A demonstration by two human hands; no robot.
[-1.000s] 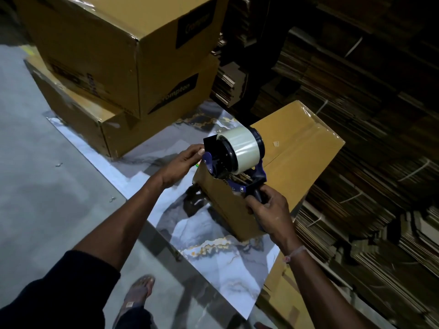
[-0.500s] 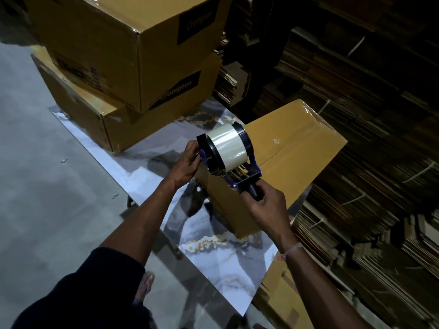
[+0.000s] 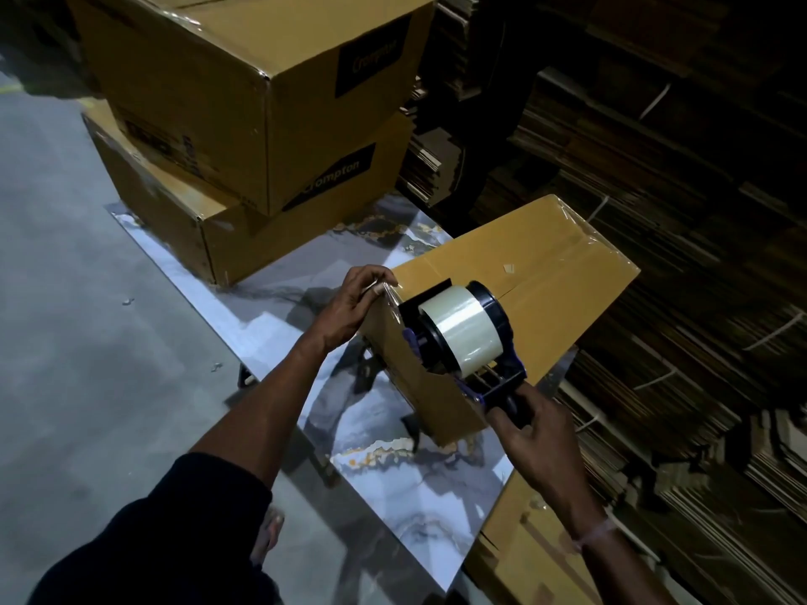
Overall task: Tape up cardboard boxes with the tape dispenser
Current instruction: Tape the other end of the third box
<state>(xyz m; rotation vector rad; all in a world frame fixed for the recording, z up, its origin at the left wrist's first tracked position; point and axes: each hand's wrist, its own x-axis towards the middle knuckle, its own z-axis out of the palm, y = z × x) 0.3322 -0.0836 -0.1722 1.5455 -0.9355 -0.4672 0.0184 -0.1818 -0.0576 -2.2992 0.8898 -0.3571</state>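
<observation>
The right hand (image 3: 530, 434) has its fingers (image 3: 508, 423) curled tight round the black handle of a black and blue plastic tape dispenser (image 3: 469, 342), which carries a fat roll of clear packing tape (image 3: 460, 331). The dispenser sits just above and ahead of those fingers, over the near edge of a brown cardboard box (image 3: 519, 272) lying on a glossy marble-patterned table (image 3: 419, 499). A strip of clear tape already runs along the box's top seam, beyond the dispenser.

The left hand (image 3: 356, 299) is to the left of the dispenser, at the box's near left corner. Its fingers (image 3: 384, 286) pinch together on the loose end of the clear tape (image 3: 393, 301), which stretches from them across to the dispenser's front. Whether the pulled end already touches the cardboard cannot be told.

Further left of the left fingers and beyond them, two larger brown cardboard boxes stand stacked: the upper box (image 3: 244, 80) rests on the lower box (image 3: 257, 220), both with dark printed labels on the side. To the right of the right fingers, bundles of flattened cardboard sheets (image 3: 677, 255) are piled in the dark. A grey concrete floor (image 3: 78, 320) lies to the left of the table, and a dark sleeve (image 3: 174, 539) covers the left upper arm.
</observation>
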